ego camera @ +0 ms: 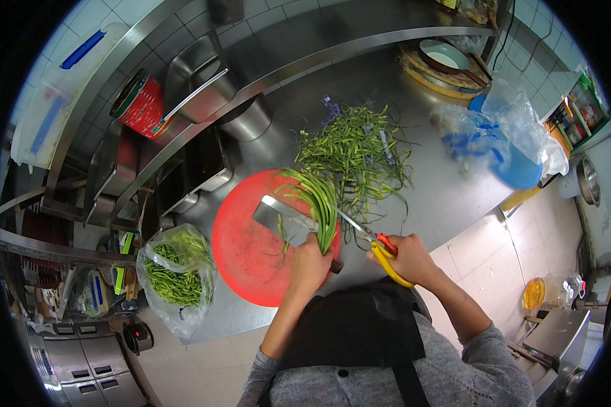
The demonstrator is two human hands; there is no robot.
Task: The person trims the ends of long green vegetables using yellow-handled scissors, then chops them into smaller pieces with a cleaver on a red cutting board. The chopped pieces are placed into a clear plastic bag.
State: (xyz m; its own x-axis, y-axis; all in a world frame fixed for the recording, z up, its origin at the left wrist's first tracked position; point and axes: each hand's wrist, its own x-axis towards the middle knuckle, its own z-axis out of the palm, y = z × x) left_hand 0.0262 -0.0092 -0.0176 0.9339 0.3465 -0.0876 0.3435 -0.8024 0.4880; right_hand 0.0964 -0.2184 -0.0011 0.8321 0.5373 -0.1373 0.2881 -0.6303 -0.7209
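My left hand [311,262] is closed around a bundle of long green stalks, likely garlic scapes [322,206], which curves up and to the left over a round red cutting board [244,254]. My right hand [410,259] grips scissors [387,262] with yellow and red handles; their blades point at the bundle's right side. A cleaver [285,220] with a wide metal blade lies on the board, partly under the bundle and my left hand. Beyond the board spreads a tangled heap of thin green stalks and tips [354,147] with bits of purple tape.
A plastic bag of cut green pieces [175,274] stands left of the board. Metal containers [247,119] and a red tin [142,104] are at upper left. Blue plasticware [522,163] with plastic bags [514,117], and a pan [443,56] on round wooden boards [427,84], sit at right.
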